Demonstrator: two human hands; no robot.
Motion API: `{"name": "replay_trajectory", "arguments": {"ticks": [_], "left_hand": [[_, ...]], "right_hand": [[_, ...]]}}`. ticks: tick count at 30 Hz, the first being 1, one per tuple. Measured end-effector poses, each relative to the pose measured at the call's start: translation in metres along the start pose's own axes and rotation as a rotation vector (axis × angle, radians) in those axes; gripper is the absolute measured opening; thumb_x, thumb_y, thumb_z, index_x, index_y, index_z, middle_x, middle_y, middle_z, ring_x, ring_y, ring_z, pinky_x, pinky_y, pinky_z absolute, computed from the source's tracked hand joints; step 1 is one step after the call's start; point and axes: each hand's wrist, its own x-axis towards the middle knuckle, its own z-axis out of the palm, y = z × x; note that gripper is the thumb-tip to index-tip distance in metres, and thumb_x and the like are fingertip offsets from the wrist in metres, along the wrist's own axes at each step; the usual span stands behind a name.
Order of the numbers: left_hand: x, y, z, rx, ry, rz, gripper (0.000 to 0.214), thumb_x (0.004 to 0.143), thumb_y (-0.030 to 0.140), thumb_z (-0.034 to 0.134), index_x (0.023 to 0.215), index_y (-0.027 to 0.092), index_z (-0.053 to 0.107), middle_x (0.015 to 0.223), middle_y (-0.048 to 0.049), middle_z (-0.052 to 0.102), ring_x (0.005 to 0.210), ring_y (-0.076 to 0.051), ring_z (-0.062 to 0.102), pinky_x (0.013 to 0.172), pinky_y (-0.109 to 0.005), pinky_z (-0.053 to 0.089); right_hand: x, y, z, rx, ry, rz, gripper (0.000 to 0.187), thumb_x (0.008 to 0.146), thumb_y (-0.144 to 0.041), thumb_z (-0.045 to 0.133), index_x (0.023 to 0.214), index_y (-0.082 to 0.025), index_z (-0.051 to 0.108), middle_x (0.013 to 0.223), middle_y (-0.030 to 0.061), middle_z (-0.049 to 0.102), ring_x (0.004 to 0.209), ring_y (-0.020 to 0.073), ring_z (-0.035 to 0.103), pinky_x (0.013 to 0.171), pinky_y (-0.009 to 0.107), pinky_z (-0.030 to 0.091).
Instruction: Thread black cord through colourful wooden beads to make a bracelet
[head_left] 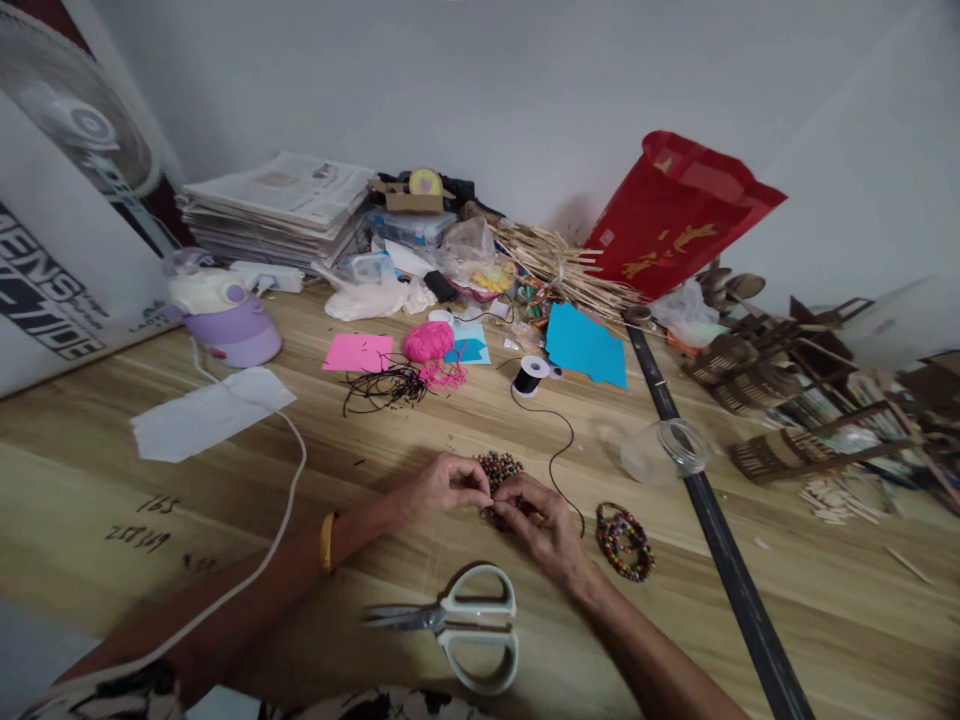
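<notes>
My left hand [452, 484] and my right hand [538, 518] meet over the table, thumbs and fingertips pinched close together. What lies between the fingertips is too small to make out. Just behind them is a pile of small multicoloured beads [499, 464], partly covered by my fingers. Coiled strings of similar beads [625, 543] lie right of my right hand. Nearer to me, a pair of scissors [480, 628] with pale handles rests with its blades pointing left. From a spool of black cord [527, 376], a loose length [561, 452] curves down toward my right wrist.
Pink yarn [428, 342], tangled black cord [386, 385] and blue paper [585, 345] lie farther back. A clear jar [664, 450] is on its side by a long black strip [720, 535]. A white cable [289, 500] crosses my left forearm. Woven baskets [780, 455] stand right.
</notes>
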Motion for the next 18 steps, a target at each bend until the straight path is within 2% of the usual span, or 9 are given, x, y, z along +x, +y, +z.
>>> {"name": "replay_trajectory", "arguments": {"ticks": [4, 6, 12, 18], "left_hand": [[-0.002, 0.001, 0.000, 0.039, -0.016, 0.014, 0.026, 0.073, 0.036, 0.070, 0.074, 0.011, 0.067, 0.070, -0.0028, 0.066, 0.067, -0.012, 0.056, 0.065, -0.022, 0.044], [-0.002, 0.002, 0.000, 0.049, -0.019, 0.021, 0.025, 0.074, 0.036, 0.070, 0.075, 0.011, 0.067, 0.070, -0.0029, 0.066, 0.067, -0.012, 0.056, 0.065, -0.021, 0.044], [0.000, 0.000, 0.002, 0.049, -0.017, 0.034, 0.025, 0.073, 0.036, 0.070, 0.073, 0.011, 0.066, 0.071, -0.0038, 0.067, 0.068, -0.013, 0.058, 0.066, -0.022, 0.045], [-0.001, -0.004, 0.003, 0.140, -0.018, 0.030, 0.018, 0.075, 0.029, 0.068, 0.074, 0.012, 0.067, 0.071, -0.0040, 0.068, 0.066, -0.013, 0.058, 0.063, -0.021, 0.044]], "right_hand": [[-0.001, 0.001, -0.001, 0.156, -0.030, 0.128, 0.021, 0.087, -0.038, 0.061, 0.085, -0.017, 0.065, 0.071, 0.0022, 0.061, 0.058, 0.0117, 0.055, 0.052, 0.021, 0.046], [-0.001, 0.001, -0.001, 0.199, -0.026, 0.167, 0.023, 0.086, -0.039, 0.063, 0.087, -0.016, 0.064, 0.070, 0.0016, 0.061, 0.057, 0.0115, 0.056, 0.052, 0.022, 0.047], [0.003, -0.009, -0.011, 0.012, -0.111, 0.079, 0.022, 0.090, -0.035, 0.057, 0.079, -0.017, 0.065, 0.070, 0.0030, 0.062, 0.062, 0.0135, 0.057, 0.054, 0.022, 0.045], [0.008, -0.025, -0.035, -0.079, -0.202, 0.068, 0.016, 0.090, -0.028, 0.057, 0.080, -0.018, 0.064, 0.077, 0.0031, 0.062, 0.069, 0.0150, 0.056, 0.059, 0.024, 0.043]]}}
